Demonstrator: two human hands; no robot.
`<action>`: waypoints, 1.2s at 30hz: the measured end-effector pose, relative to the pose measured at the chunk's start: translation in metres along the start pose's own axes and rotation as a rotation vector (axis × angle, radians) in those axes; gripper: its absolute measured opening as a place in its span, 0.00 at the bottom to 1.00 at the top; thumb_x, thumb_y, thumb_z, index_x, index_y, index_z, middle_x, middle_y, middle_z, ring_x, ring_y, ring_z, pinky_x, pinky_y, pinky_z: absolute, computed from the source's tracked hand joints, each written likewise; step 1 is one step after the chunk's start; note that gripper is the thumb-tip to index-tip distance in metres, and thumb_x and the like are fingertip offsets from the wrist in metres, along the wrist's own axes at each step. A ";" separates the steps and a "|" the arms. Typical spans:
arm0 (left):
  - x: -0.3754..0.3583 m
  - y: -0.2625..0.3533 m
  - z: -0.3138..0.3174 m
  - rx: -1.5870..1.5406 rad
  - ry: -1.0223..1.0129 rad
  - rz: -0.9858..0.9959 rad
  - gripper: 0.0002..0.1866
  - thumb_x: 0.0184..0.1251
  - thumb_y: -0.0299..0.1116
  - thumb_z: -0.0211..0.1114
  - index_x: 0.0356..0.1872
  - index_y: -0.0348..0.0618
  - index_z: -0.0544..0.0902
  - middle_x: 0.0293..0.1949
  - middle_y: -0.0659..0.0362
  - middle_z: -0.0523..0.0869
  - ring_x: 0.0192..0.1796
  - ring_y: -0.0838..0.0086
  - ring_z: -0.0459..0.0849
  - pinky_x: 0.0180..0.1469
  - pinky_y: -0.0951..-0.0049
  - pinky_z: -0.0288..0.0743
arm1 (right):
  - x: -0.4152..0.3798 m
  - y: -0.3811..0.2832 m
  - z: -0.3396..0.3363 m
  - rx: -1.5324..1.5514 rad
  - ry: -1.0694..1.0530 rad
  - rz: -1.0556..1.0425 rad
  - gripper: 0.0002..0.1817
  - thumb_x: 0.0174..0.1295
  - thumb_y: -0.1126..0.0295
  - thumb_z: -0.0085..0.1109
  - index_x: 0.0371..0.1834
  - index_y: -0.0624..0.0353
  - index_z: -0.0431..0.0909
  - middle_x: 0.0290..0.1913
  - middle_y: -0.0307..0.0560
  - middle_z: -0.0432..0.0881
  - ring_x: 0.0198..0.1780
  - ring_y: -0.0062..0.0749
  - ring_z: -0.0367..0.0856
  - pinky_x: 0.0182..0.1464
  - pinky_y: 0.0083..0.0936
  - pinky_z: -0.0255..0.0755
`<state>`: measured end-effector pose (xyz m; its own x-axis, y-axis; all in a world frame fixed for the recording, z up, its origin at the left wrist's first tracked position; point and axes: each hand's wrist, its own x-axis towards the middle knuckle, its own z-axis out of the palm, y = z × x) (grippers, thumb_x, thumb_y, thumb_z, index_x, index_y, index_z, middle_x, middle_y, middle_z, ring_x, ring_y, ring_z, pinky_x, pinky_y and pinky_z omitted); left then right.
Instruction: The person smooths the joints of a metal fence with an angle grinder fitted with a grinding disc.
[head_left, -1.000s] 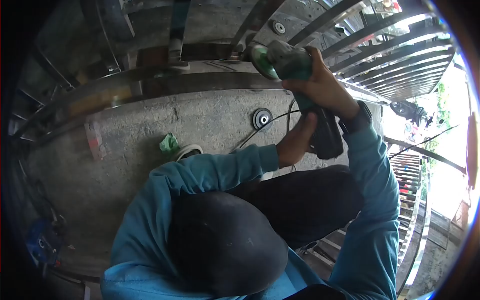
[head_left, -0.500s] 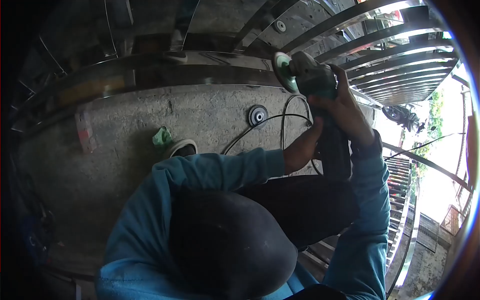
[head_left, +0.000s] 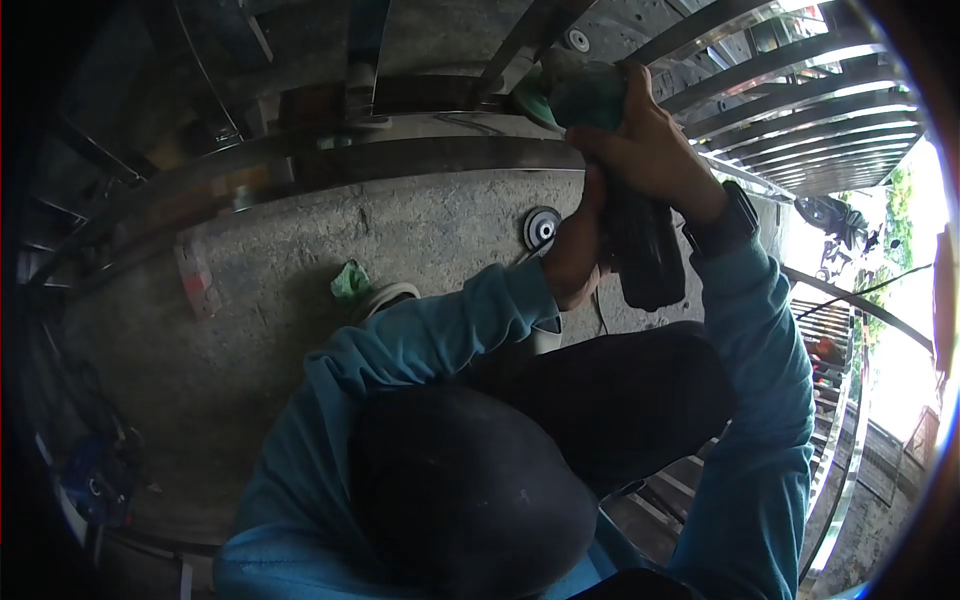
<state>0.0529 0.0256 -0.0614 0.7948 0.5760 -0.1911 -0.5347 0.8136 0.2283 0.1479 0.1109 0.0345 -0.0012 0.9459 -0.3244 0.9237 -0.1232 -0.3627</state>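
Note:
An angle grinder (head_left: 645,245) with a dark body and a greenish front part is held in both hands above my bent knee. My right hand (head_left: 655,150) is wrapped round it near the head, with a dark watch on the wrist. My left hand (head_left: 580,245) closes on the side of the body, lower down; some of its fingers are hidden behind the tool. The grinder's green disc (head_left: 537,98) overlaps the edge of a shiny metal frame bar (head_left: 440,152) in this view.
A spare round disc (head_left: 541,229) lies on the concrete floor, close to my left hand. A crumpled green scrap (head_left: 350,281) is beside my shoe (head_left: 390,297). Metal railings (head_left: 800,110) rise at the right, with a motorbike (head_left: 835,220) beyond them. A blue object (head_left: 95,478) sits at lower left.
Both hands have moved the grinder up and to the left, bringing its disc from in front of the frame bar to the bar's edge. The view has shifted slightly.

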 end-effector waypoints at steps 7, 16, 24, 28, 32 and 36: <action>0.002 0.011 -0.002 -0.073 -0.009 0.060 0.44 0.73 0.76 0.34 0.66 0.47 0.73 0.54 0.59 0.86 0.55 0.74 0.87 0.56 0.63 0.83 | 0.012 0.001 0.005 -0.007 0.041 -0.027 0.54 0.56 0.53 0.69 0.71 0.79 0.45 0.43 0.76 0.84 0.49 0.67 0.86 0.53 0.44 0.80; -0.013 -0.006 0.010 -0.013 -0.039 -0.058 0.44 0.75 0.75 0.34 0.67 0.46 0.72 0.54 0.59 0.85 0.55 0.76 0.87 0.53 0.66 0.85 | -0.024 -0.004 -0.010 0.020 -0.026 0.122 0.54 0.57 0.51 0.72 0.75 0.72 0.47 0.57 0.75 0.80 0.61 0.59 0.83 0.61 0.39 0.76; -0.034 -0.007 0.025 -0.051 -0.220 -0.140 0.47 0.73 0.77 0.31 0.74 0.46 0.65 0.65 0.57 0.79 0.65 0.69 0.81 0.65 0.57 0.77 | -0.055 -0.003 -0.016 0.139 -0.004 0.184 0.53 0.57 0.55 0.74 0.77 0.66 0.48 0.58 0.67 0.79 0.58 0.49 0.82 0.61 0.36 0.75; -0.032 -0.021 0.029 -0.022 -0.240 -0.185 0.48 0.72 0.77 0.30 0.77 0.48 0.61 0.69 0.56 0.75 0.69 0.66 0.78 0.68 0.54 0.74 | -0.070 -0.007 -0.023 0.217 -0.008 0.219 0.54 0.56 0.57 0.75 0.77 0.67 0.48 0.56 0.65 0.79 0.56 0.48 0.82 0.61 0.36 0.75; -0.033 -0.022 0.031 0.021 -0.189 -0.154 0.47 0.73 0.76 0.30 0.77 0.47 0.61 0.68 0.56 0.76 0.68 0.66 0.78 0.67 0.55 0.75 | -0.070 -0.007 -0.021 0.198 0.007 0.204 0.53 0.56 0.56 0.75 0.77 0.66 0.49 0.56 0.66 0.79 0.57 0.50 0.82 0.61 0.37 0.75; -0.024 -0.019 0.021 0.024 -0.203 -0.076 0.46 0.74 0.75 0.30 0.74 0.47 0.65 0.65 0.57 0.79 0.66 0.69 0.81 0.65 0.57 0.77 | -0.051 0.006 -0.011 0.083 0.060 0.034 0.52 0.57 0.55 0.74 0.77 0.64 0.49 0.57 0.69 0.80 0.58 0.56 0.83 0.61 0.39 0.75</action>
<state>0.0500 -0.0057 -0.0411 0.8751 0.4837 -0.0130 -0.4664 0.8504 0.2435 0.1573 0.0651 0.0586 0.0549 0.9568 -0.2854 0.8880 -0.1775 -0.4242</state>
